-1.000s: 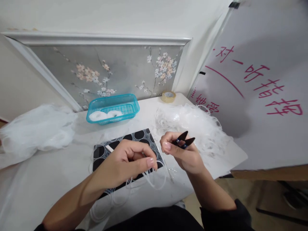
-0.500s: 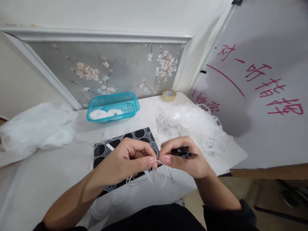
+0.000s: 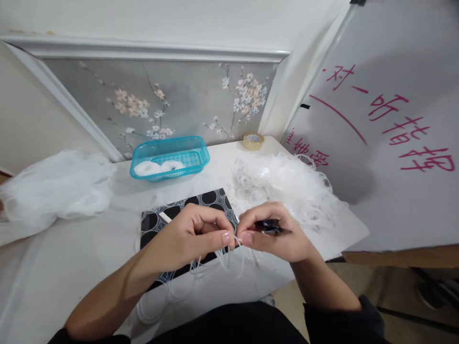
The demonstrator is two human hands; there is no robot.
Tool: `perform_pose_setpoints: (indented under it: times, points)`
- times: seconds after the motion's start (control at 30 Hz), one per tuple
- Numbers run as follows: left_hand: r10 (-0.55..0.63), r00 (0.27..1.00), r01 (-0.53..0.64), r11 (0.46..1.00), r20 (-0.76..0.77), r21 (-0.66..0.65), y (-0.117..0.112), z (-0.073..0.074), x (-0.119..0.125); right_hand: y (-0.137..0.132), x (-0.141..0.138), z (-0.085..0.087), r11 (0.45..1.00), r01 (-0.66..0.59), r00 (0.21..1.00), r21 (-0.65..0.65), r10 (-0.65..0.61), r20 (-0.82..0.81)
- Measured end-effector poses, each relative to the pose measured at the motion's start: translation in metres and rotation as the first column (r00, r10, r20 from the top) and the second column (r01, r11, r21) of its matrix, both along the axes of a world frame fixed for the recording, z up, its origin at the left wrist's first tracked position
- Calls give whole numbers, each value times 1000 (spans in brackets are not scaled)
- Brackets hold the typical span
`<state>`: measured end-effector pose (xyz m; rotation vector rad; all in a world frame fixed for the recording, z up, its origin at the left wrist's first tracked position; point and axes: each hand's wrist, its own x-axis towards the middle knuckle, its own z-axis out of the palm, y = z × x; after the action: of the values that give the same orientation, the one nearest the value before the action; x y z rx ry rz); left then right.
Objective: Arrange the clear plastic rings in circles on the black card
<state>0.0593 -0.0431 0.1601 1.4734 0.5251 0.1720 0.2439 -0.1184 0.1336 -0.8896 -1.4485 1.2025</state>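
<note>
My left hand [image 3: 190, 239] is closed, pinching thin clear plastic strands [image 3: 218, 260] between thumb and forefinger; the loops hang down over the table's near edge. My right hand [image 3: 276, 236] meets it fingertip to fingertip, pinching the same strands, and keeps small black thread snips [image 3: 270, 227] tucked in its fingers, blades pointing right. Both hands hover over a black board with white circle pattern [image 3: 179, 217] that lies flat on the white table [image 3: 71, 258].
A teal plastic basket [image 3: 170, 157] holding white coils stands at the back. A heap of clear strands [image 3: 287, 186] lies right of the board, a white gauzy pile [image 3: 53, 186] at far left. A tape roll [image 3: 253, 141] sits by the wall. A white board with red writing [image 3: 387, 134] leans at the right.
My right hand came down and left with the snips until its fingertips met my left hand's on the strands. The left hand barely shifted.
</note>
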Motion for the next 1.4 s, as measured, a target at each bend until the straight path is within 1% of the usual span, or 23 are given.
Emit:
perform_pose_setpoints:
  times: [0.17,0.37,0.57,0.63,0.73,0.9,0.97,1.03,1.1,1.17,1.23,1.27,1.33,1.37,1.4]
  points:
    - [20,1000,-20,1000,-8,11,-1,-1,-2,1,-5,0,999,49,999,-18,-48,10]
    - [123,991,-124,992,56,10,-7,-3,-8,1,-10,3,995,100,995,4,-100,19]
    - [154,988,-153,988,2,-19,-10,1,-12,0,-13,1,991,130,991,-14,-130,21]
    - [167,986,-167,985,-9,-40,-9,1,-12,-1,-14,0,987,160,987,-19,-160,10]
    - [139,990,-139,988,-13,-72,-6,0,-12,-4,-16,-1,978,208,978,-17,-208,12]
    - [80,996,-82,996,-49,-27,-3,1,-10,-5,-20,0,988,148,989,-44,-148,16]
    - [104,994,-105,994,-31,-10,-7,4,-9,-4,-19,-1,988,145,989,-58,-145,8]
    - [176,984,-176,984,21,2,-11,7,-8,-2,-17,-2,985,163,987,-58,-163,7]
    - [262,961,-265,964,86,21,-15,8,-8,-1,-13,-1,979,196,981,-53,-196,2]
    - [324,932,-339,938,161,73,-18,7,-9,2,-10,0,973,225,974,-54,-226,-10]
    - [353,901,-403,897,252,181,-19,6,-9,6,-6,2,971,230,973,-65,-232,-22]
    - [348,890,-424,869,296,255,-19,5,-9,9,-4,3,971,227,973,-73,-229,-25]
    - [288,894,-422,797,344,431,-19,5,-7,14,-1,4,974,210,976,-84,-214,-33]
    - [257,904,-410,744,341,527,-19,5,-6,16,0,4,976,201,978,-86,-205,-38]
    - [238,914,-400,673,329,622,-19,5,-3,18,1,5,977,193,979,-87,-197,-45]
